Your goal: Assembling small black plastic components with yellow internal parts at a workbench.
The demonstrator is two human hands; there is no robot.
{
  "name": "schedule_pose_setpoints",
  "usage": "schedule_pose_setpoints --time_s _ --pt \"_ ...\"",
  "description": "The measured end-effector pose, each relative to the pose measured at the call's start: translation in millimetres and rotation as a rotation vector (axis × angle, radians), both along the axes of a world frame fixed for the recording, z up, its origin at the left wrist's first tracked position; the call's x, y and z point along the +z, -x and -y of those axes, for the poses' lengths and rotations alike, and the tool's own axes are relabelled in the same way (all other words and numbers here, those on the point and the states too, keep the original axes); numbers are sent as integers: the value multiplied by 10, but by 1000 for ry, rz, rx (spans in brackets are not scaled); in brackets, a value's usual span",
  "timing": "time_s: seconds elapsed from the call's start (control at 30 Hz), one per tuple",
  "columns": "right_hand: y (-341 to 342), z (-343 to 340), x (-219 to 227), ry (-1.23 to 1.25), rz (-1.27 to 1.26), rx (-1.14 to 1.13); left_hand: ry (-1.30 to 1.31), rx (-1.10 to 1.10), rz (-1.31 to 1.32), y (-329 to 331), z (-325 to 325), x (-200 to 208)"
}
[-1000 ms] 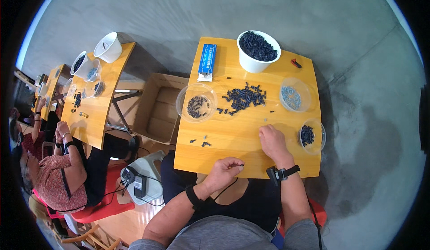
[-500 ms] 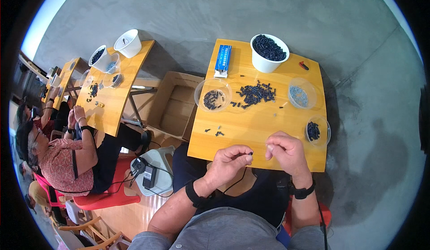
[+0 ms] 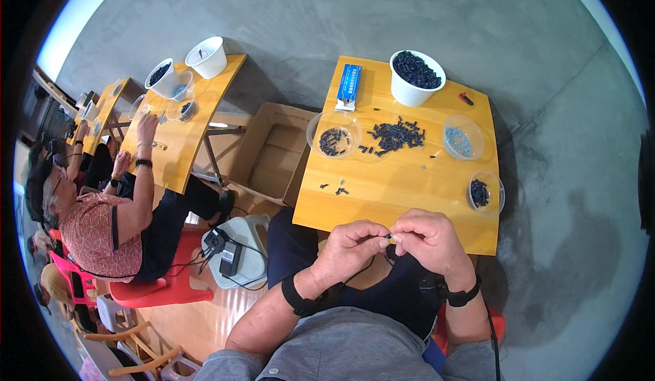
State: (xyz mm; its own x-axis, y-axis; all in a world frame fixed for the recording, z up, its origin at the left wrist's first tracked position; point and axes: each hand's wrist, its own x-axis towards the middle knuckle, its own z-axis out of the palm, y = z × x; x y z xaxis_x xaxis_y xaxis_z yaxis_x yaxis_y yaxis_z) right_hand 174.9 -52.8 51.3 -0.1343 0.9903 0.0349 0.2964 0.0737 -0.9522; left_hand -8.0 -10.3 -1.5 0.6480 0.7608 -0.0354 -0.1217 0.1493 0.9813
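Note:
Close in front of my body, just off the table's near edge, my left hand (image 3: pixel 353 250) pinches a small black plastic piece (image 3: pixel 387 235) between thumb and forefinger. My right hand (image 3: pixel 431 243) is closed too, its fingertips meeting the piece's right end. Whatever those fingertips hold is too small to make out. Beyond the hands, a pile of similar black pieces (image 3: pixel 397 136) lies on the wooden table (image 3: pixel 396 190). A few loose ones (image 3: pixel 341 191) lie nearer, at the left. Small silvery metal parts fill part of a clear bowl (image 3: pixel 462 137) at the right.
Black pieces also sit in a clear bowl (image 3: pixel 334 135) at left, another clear tub (image 3: pixel 483 194) at right, and a white bucket (image 3: pixel 413 84) at the back. A blue box (image 3: pixel 348 86) and a red-black tool (image 3: pixel 466 99) lie there. Left, a person (image 3: pixel 102 234) works at another table.
My right hand has moved left and down to meet the left hand at the black piece. The view has shifted slightly. The person at left has raised one hand over their table.

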Motion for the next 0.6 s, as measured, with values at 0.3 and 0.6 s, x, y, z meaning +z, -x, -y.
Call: schedule_pose_setpoints --time_s 0.3,0.6 --pt "66 66 21 -140 167 23 40 26 -8 3 76 10" --pt "201 142 44 -239 191 -78 100 44 72 34 136 110"
